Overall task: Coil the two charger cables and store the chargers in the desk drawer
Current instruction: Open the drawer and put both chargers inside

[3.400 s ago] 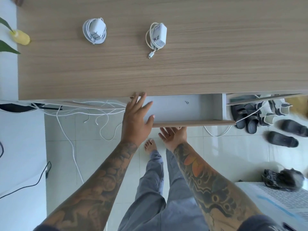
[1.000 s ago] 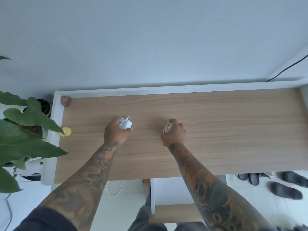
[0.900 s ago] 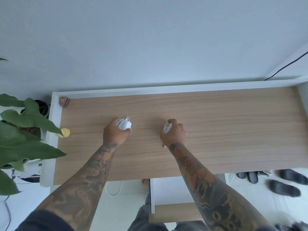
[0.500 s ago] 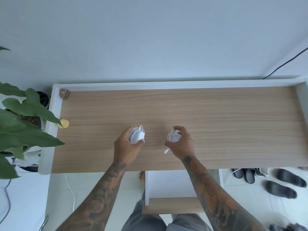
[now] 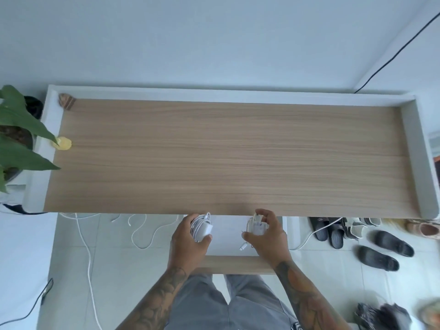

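Observation:
Both hands hover over the open desk drawer (image 5: 228,264), just in front of the wooden desk top (image 5: 228,158). My left hand (image 5: 188,241) grips a white charger (image 5: 202,228) with its cable coiled around it. My right hand (image 5: 267,236) holds the second white charger (image 5: 256,226), also wrapped in its cable, with the plug end (image 5: 242,247) dangling below the thumb. The drawer's white inside shows between the two hands.
A leafy plant (image 5: 14,139) stands left of the desk, with a yellow object (image 5: 63,143) on the desk's left edge. White cables (image 5: 142,232) lie on the floor at left. Dark sandals and shoes (image 5: 381,244) sit on the floor at right.
Both hands lifted the chargers off the desk top and carried them toward me, over the desk's front edge to above the open drawer. The camera view tilted down.

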